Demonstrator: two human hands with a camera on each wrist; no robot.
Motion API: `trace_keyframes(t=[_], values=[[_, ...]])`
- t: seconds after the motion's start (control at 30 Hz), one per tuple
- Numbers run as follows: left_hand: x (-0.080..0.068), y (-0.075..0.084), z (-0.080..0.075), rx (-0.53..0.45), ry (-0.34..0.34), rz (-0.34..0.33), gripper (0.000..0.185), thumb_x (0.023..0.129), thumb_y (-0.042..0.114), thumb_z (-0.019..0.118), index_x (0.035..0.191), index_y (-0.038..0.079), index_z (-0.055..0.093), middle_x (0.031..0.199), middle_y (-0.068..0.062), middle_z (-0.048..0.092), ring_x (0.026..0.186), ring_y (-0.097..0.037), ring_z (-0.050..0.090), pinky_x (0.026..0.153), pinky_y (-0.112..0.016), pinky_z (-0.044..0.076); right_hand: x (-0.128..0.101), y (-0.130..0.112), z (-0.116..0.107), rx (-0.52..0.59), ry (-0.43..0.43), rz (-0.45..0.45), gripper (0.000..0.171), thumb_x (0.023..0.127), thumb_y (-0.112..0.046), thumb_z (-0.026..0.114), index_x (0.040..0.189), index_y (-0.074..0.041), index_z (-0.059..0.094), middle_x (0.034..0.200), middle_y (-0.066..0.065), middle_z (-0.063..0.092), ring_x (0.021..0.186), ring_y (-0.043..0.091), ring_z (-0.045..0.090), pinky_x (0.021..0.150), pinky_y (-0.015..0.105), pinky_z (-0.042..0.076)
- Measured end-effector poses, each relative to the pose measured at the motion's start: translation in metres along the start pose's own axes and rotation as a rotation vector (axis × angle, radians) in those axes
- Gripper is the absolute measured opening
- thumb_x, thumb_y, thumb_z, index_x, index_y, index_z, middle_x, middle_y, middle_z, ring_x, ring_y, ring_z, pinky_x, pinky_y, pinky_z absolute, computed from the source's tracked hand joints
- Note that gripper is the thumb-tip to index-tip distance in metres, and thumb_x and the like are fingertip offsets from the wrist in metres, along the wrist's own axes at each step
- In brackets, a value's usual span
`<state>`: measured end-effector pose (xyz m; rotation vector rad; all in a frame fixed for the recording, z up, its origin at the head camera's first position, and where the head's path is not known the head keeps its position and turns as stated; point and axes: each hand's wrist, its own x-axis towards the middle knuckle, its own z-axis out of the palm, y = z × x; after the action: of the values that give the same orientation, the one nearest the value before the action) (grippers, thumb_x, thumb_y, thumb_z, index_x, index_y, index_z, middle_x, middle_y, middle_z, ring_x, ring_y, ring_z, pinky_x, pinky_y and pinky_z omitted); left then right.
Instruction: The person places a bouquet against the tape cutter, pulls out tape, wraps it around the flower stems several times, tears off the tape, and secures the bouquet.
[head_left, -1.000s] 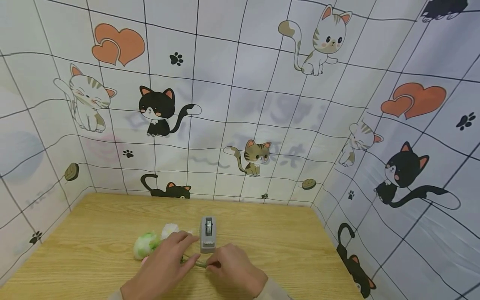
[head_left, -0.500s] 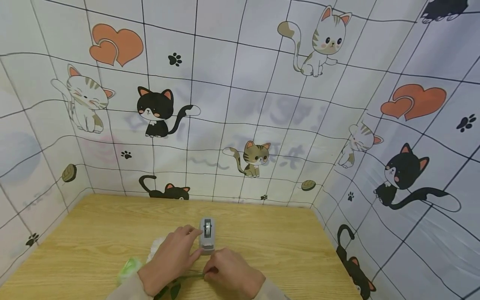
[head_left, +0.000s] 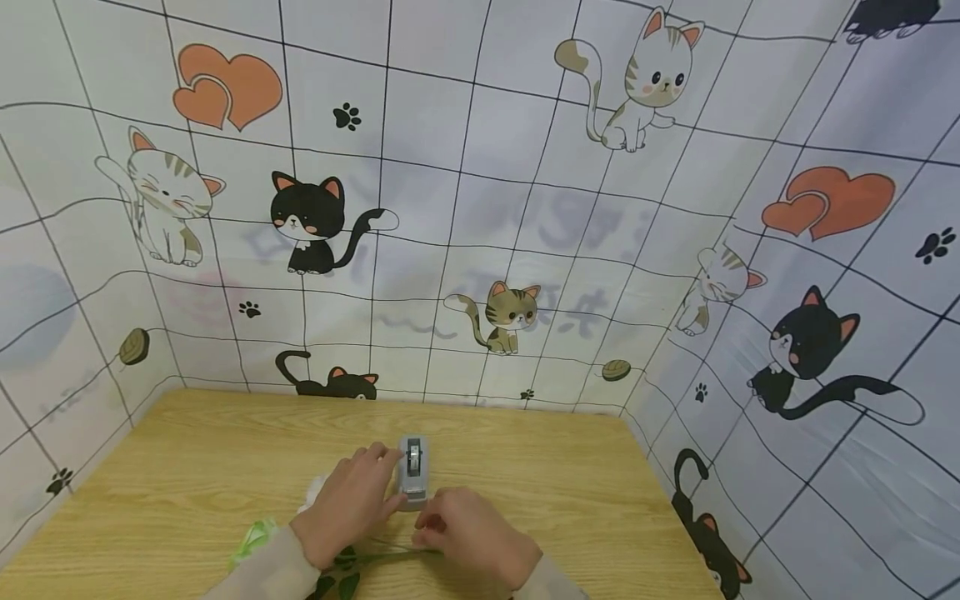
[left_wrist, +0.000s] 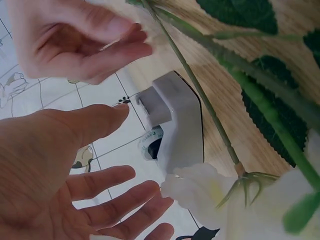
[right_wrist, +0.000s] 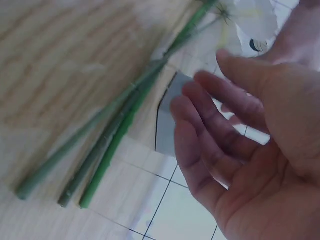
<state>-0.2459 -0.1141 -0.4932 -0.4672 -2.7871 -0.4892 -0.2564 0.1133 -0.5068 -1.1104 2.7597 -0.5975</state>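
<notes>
Where hands (head_left: 408, 517) meet, grey dispenser (head_left: 413, 471), green stems (right_wrist: 100, 145)

no text can be read for certain. faint mirrored characters show through the cat-print wall cloth (head_left: 525, 242) behind the table, too blurred to make out. the tape roll in the tape dispenser (left_wrist: 175, 135) carries small print, also illegible.

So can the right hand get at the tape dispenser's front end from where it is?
Probably yes. The right hand is open just in front of the tape dispenser, with nothing between; the flower stems lie nearer the person, out of the way.
</notes>
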Motion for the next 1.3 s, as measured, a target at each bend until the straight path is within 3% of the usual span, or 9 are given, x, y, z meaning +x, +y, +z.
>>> trace_keyframes(t=[0.13, 0.3, 0.53, 0.77, 1.0, 1.3], values=[[0.006, -0.004, 0.005, -0.008, -0.011, -0.001, 0.066, 0.084, 0.028, 0.108, 0.136, 0.002, 0.077, 0.126, -0.021, 0.080, 0.103, -0.038, 0.078, 0.081, -0.059, 0.069, 0.007, 0.003, -0.006, 0.128, 0.097, 0.114, 0.010, 0.112, -0.022, 0.083, 0.106, -0.016, 0.088, 0.088, -0.015, 0.075, 0.075, -0.008, 0.060, 0.068, 0.016, 0.055], [0.014, -0.004, 0.008, -0.059, -0.053, -0.022, 0.067, 0.084, 0.024, 0.108, 0.138, 0.001, 0.075, 0.131, -0.024, 0.079, 0.102, -0.038, 0.077, 0.078, -0.058, 0.067, 0.018, 0.009, -0.005, 0.224, 0.207, 0.160, 0.009, 0.112, -0.017, 0.081, 0.108, -0.009, 0.084, 0.087, -0.008, 0.076, 0.072, -0.004, 0.058, 0.064, 0.019, 0.053], [0.023, -0.007, 0.015, -0.078, -0.097, -0.055, 0.073, 0.084, 0.019, 0.108, 0.145, -0.002, 0.073, 0.142, -0.025, 0.076, 0.110, -0.042, 0.078, 0.083, -0.061, 0.068, 0.028, 0.013, 0.000, 0.365, 0.215, 0.212, 0.017, 0.111, -0.020, 0.083, 0.112, -0.003, 0.084, 0.094, 0.002, 0.082, 0.077, 0.000, 0.066, 0.066, 0.020, 0.057], [0.029, -0.009, 0.016, -0.094, -0.105, -0.048, 0.062, 0.082, 0.011, 0.108, 0.135, -0.001, 0.078, 0.144, -0.024, 0.078, 0.111, -0.044, 0.078, 0.082, -0.063, 0.068, 0.038, 0.017, 0.007, 0.433, 0.205, 0.243, 0.018, 0.109, -0.021, 0.085, 0.106, -0.003, 0.085, 0.093, 0.003, 0.081, 0.074, 0.004, 0.064, 0.062, 0.020, 0.052], [0.036, -0.007, 0.013, -0.086, -0.086, -0.031, 0.044, 0.074, 0.004, 0.110, 0.106, 0.003, 0.079, 0.118, -0.015, 0.082, 0.089, -0.029, 0.073, 0.071, -0.054, 0.066, 0.043, 0.018, 0.009, 0.484, 0.209, 0.296, 0.013, 0.105, -0.015, 0.088, 0.099, -0.004, 0.085, 0.088, 0.001, 0.080, 0.075, 0.007, 0.065, 0.062, 0.019, 0.050], [0.037, -0.006, 0.012, -0.063, -0.072, -0.022, 0.039, 0.075, 0.005, 0.110, 0.098, 0.004, 0.079, 0.099, -0.009, 0.077, 0.083, -0.024, 0.065, 0.066, -0.051, 0.062, 0.046, 0.017, 0.008, 0.573, 0.208, 0.342, 0.009, 0.102, -0.012, 0.091, 0.096, -0.008, 0.086, 0.086, 0.002, 0.080, 0.074, 0.010, 0.068, 0.061, 0.021, 0.051]])
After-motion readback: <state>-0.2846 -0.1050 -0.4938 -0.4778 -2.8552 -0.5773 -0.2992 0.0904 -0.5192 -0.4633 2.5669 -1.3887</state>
